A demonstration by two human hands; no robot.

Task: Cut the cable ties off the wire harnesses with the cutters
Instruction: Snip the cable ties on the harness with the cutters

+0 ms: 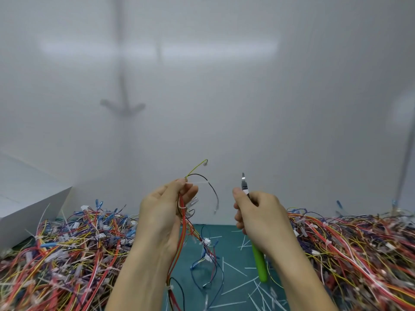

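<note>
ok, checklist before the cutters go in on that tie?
1. Left hand grips the wire harness: ok.
2. Cable tie exposed, with its tail sticking out past the fingertips towards the right: ok.
3. Cutters held in the right hand, tip up: ok.
4. Blades on the tie: they are apart from it and not lined up: not ok.
5. Jaws open enough: seen edge-on: cannot tell.
6. Cut path free of wires: the black wire arcs across the tie's tail: not ok.

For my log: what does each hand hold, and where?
Left hand grips a harness near its top; right hand grips the cutters by the handles.
</note>
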